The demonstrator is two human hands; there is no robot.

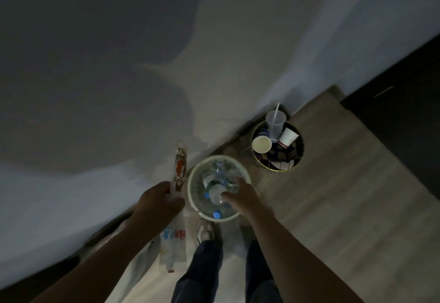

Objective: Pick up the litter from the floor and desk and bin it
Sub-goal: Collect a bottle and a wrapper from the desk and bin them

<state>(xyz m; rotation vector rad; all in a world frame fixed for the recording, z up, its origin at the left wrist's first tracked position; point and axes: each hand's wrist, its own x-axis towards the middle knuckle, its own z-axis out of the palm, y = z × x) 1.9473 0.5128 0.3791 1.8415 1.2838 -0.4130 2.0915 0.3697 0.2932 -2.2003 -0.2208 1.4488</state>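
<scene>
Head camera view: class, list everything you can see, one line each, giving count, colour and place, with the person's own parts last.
white bin: 1, white, on the floor by the wall
clear bottles: several, clear with blue caps, inside the white bin
dark basket: 1, dark with a gold rim, right of the white bin
clear cup: 1, clear, with a straw, in the dark basket
paper cups: 2, white, in the dark basket
long wrapper: 1, white and orange, in the left hand
printed bag: 1, white with blue and red print, below the left hand
shoe: 1, pale, beside the white bin
trouser legs: 2, dark
left hand: grips the long wrapper
right hand: over the white bin, fingers round the top bottle
</scene>
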